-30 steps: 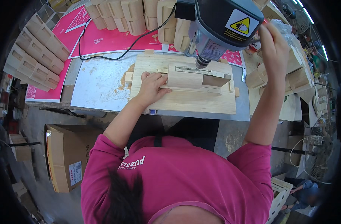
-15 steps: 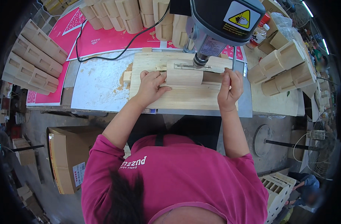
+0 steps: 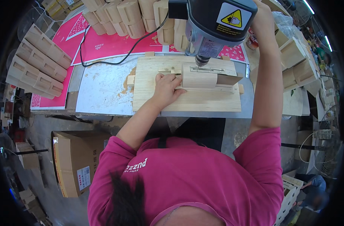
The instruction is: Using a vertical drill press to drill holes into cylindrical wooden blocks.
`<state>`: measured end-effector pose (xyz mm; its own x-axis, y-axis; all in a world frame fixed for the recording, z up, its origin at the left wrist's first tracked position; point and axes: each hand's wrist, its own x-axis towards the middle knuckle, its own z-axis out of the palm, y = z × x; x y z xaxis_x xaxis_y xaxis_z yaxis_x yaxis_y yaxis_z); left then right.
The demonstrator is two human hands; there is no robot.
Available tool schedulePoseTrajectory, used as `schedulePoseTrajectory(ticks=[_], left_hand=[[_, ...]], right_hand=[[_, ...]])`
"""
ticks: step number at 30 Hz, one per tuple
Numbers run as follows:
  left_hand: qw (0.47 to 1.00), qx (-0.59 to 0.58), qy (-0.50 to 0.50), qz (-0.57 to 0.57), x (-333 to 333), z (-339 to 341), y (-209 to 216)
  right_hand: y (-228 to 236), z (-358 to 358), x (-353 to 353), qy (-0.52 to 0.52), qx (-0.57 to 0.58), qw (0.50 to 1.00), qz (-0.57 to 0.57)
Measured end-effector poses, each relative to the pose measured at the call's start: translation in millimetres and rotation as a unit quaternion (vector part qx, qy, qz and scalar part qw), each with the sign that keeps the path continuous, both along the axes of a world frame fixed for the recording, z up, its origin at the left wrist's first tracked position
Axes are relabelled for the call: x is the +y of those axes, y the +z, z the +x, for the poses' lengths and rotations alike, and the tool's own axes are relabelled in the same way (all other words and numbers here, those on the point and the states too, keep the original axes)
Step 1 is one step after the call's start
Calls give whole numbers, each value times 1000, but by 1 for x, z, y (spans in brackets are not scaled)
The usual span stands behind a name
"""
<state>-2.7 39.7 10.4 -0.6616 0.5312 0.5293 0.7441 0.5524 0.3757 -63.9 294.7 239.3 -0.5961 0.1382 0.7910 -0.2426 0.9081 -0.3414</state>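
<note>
My left hand (image 3: 166, 89) presses against the left end of a pale, rounded wooden piece (image 3: 200, 80), thumb along its front edge. That piece lies on a flat wooden board (image 3: 187, 101) with a slotted metal strip (image 3: 207, 70) across its top. A flat, darker plate (image 3: 227, 80) shows at its right end. Just above the strip hangs the chuck (image 3: 202, 60) of a drill press (image 3: 220, 22), apart from the wood by the look of it. My right hand (image 3: 263, 17) is raised at the machine's right side; its fingers are hidden behind the housing.
Grooved wooden cylinders (image 3: 130, 19) stand along the back on pink printed sheets (image 3: 104, 45); more lie at the left (image 3: 40, 64) and right (image 3: 298, 69). A black cable (image 3: 119, 60) curves over the table. A cardboard box (image 3: 76, 162) sits on the floor at left.
My right hand has left the right end of the wooden piece and gone up beside the drill press. The rounded piece and my left hand have shifted right along the board.
</note>
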Motion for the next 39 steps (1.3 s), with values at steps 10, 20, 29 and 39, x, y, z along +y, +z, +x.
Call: schedulePoseTrajectory(ticks=[10, 20, 29, 39], left_hand=[[1000, -22, 9, -7, -8, 2, -3], [999, 28, 19, 25, -6, -2, -6], [999, 17, 4, 34, -8, 2, -7], [997, -58, 21, 46, 1, 6, 2]], right_hand=[[-30, 109, -37, 89, 22, 996, -6], [-156, 113, -49, 143, 83, 984, -59], [-112, 114, -18, 166, 97, 976, -100], [-16, 7, 9, 152, -60, 976, -146]])
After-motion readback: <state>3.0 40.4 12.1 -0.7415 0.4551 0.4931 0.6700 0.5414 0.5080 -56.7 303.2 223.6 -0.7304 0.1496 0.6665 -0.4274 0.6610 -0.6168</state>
